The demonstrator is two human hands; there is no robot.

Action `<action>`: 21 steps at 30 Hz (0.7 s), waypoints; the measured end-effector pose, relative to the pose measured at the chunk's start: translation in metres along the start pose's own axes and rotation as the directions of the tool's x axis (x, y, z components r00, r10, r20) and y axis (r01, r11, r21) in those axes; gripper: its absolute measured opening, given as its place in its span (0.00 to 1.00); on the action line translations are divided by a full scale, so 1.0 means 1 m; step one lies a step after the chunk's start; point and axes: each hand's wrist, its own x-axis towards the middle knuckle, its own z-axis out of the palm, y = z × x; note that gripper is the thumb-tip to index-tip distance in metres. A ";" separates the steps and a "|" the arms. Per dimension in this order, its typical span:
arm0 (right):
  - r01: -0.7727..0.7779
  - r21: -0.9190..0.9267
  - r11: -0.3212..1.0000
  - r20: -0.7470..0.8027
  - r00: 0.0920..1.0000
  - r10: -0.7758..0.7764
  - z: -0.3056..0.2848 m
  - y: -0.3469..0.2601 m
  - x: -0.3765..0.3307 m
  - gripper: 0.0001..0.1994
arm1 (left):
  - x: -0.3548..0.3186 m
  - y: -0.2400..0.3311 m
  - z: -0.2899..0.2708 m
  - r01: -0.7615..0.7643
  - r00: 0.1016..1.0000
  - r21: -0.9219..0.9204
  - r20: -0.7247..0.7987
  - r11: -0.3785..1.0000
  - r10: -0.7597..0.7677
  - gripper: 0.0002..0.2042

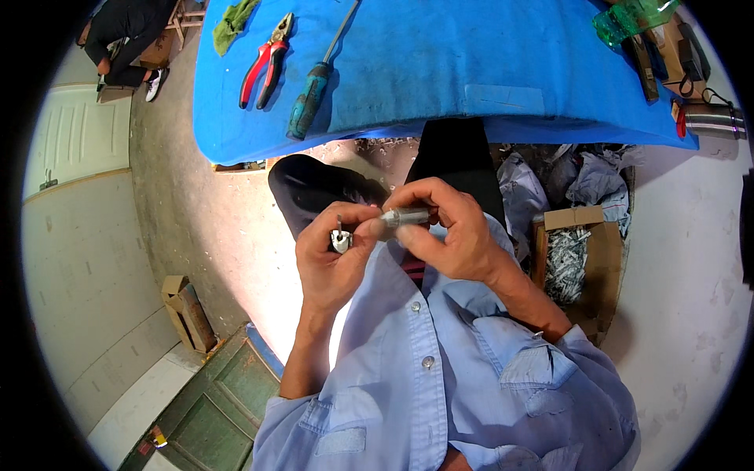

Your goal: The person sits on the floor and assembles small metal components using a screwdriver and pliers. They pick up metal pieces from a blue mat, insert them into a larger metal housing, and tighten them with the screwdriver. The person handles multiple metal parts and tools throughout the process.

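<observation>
White fitting and grey cylinder are both in your hands, on your side of the blue table, near its edge. Your left hand curls around the fitting, thumb and forefinger closed at the cylinder's left end; your right hand pinches the cylinder. You seem to be handling that end; the next move probably calls for a steady left pinch and careful alignment.

Pliers lie left of the screwdriver
</observation>
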 end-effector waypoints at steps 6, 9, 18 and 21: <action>-0.411 0.286 0.865 0.203 0.909 0.365 -0.013 -0.005 0.006 0.13 | 0.007 -0.002 -0.010 0.000 0.997 -0.015 0.073 1.000 0.001 0.05; -0.479 0.490 0.729 0.272 0.878 0.394 -0.014 0.002 0.004 0.15 | 0.007 0.001 -0.006 0.089 0.995 0.005 0.032 0.996 -0.089 0.08; -0.433 0.718 0.546 0.159 0.865 0.476 -0.009 0.018 0.000 0.16 | 0.003 -0.013 -0.012 0.347 0.938 -0.065 0.035 0.936 -0.345 0.24; -0.381 0.751 0.539 0.094 0.870 0.484 -0.007 0.019 0.001 0.15 | -0.004 -0.011 -0.009 0.377 0.923 -0.056 0.098 0.924 -0.371 0.25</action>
